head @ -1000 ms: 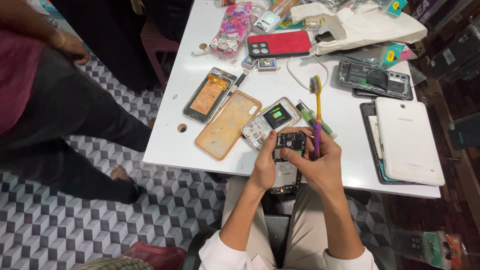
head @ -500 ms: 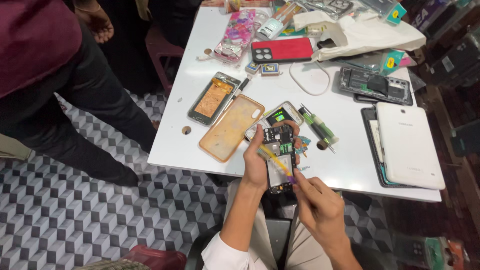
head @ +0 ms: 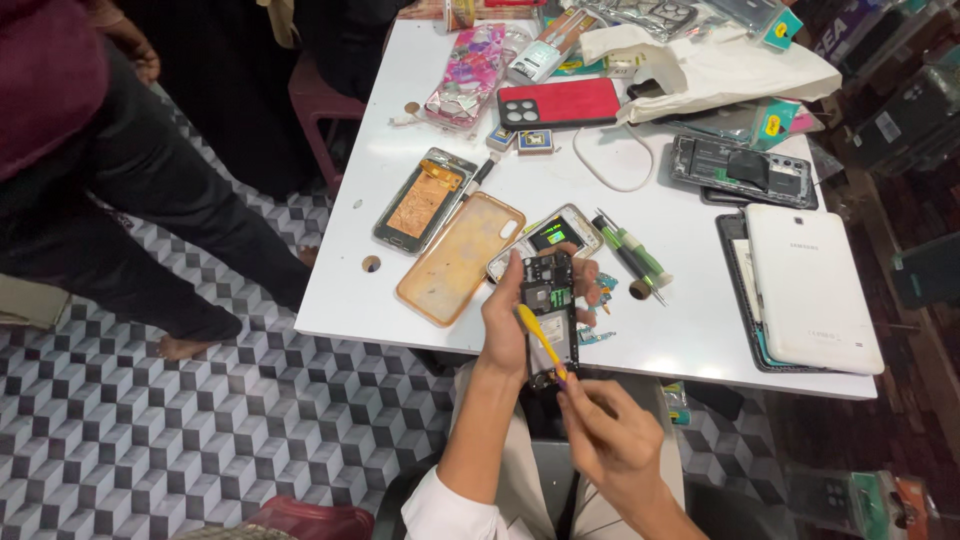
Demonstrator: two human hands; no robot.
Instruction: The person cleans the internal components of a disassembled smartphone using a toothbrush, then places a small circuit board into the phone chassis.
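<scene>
**Opened phone held upright over the table's near edge**

Head view: an opened phone point(head: 549, 315) is clamped in the left hand point(head: 505, 320), its long axis running near to far, the top end pointing away. It is held above the near edge of the white table point(head: 690, 330). A yellow toothbrush point(head: 540, 340) is pinched in the right hand point(head: 610, 435), bristles laid on the phone's exposed board. Just left, an orange case point(head: 455, 258) is seen lying flat. Compared with half a second earlier, the brush is angled slightly steeper and the right hand is drawn nearer.
</scene>
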